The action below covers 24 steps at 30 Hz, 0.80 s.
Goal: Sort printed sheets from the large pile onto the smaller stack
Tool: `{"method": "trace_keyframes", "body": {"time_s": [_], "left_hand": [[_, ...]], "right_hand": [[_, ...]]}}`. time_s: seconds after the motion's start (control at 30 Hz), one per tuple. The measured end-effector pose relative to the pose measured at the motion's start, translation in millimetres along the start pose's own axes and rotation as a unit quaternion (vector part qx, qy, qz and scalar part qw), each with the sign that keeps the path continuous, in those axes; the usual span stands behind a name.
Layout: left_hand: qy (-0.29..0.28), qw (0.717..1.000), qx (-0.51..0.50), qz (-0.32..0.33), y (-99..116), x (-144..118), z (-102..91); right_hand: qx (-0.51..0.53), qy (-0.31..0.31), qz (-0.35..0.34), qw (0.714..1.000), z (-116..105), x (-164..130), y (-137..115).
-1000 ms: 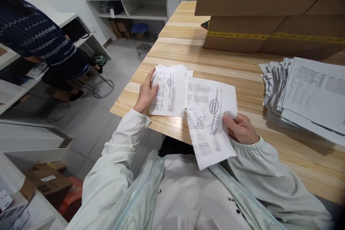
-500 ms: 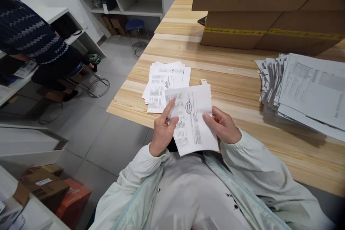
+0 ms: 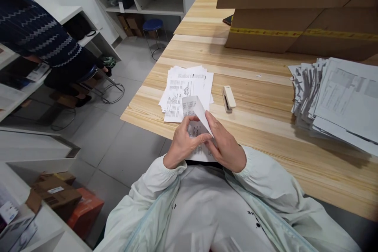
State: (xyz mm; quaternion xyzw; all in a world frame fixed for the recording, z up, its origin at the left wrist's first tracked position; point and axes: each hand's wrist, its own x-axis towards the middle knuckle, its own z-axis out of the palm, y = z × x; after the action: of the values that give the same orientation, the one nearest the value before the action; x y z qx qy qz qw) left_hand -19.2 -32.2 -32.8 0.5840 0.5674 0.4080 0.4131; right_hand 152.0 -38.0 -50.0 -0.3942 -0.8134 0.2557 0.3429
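Between my hands is a printed sheet of paper point(image 3: 190, 105), its right side bent over toward the left. My left hand point(image 3: 184, 141) grips the left part, with the thumb pressed on the sheet. The folded-over edge is pinched in the fingers of my right hand point(image 3: 226, 143). Just beyond, a pile of printed sheets point(image 3: 174, 104) lies near the table's left edge, one showing an oval stamp. A cream stapler point(image 3: 228, 98) rests on the wood to the right of that pile.
On the right of the wooden table point(image 3: 260, 106) lies a thick stack of papers point(image 3: 345, 98). Large cardboard boxes point(image 3: 265, 27) stand at the back. A person point(image 3: 38, 27) sits on a stool at the left. Boxes point(image 3: 56, 197) fill the lower-left floor.
My right hand has moved left, bending the sheet's right side over; it lay flat before. The stapler, mostly covered by the sheet earlier, now shows. The view has shifted slightly.
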Motion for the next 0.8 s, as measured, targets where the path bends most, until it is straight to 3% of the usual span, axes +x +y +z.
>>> {"method": "trace_keyframes", "body": {"time_s": [0.2,0.8], "left_hand": [[-0.004,1.000,0.005,0.000,-3.3,1.0,0.7],[-0.015,1.000,-0.016,-0.017,-5.3,1.4,0.5]], "right_hand": [[-0.053,-0.025,0.009,0.998,7.2,-0.7,-3.0],[-0.019,-0.023,0.018,0.999,2.3,1.5,-1.5]]}}
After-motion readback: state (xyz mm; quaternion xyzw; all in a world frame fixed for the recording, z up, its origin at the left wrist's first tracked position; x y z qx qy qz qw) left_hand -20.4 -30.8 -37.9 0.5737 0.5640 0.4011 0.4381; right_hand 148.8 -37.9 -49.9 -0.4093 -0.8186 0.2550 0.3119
